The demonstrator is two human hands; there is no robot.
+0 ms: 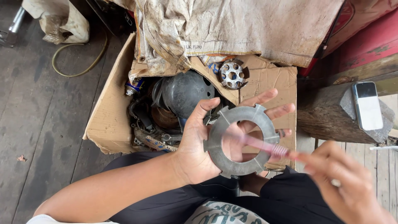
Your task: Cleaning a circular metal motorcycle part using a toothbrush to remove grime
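Observation:
My left hand [199,145] lies palm up with spread fingers and carries a flat grey metal ring [215,141] with notched tabs around its rim. My right hand [352,188], blurred with motion at the lower right, holds a pink toothbrush [265,147]. The brush lies across the ring's opening, its bristled head over the ring's right side.
Beyond my hands an open cardboard box [110,120] holds dark engine parts, with a round perforated metal part [232,74] on its flap. A dirty cloth [232,29] drapes over the box's far side. A phone [368,105] rests on a wooden block [327,116] at right. A hose [78,62] lies on the plank floor.

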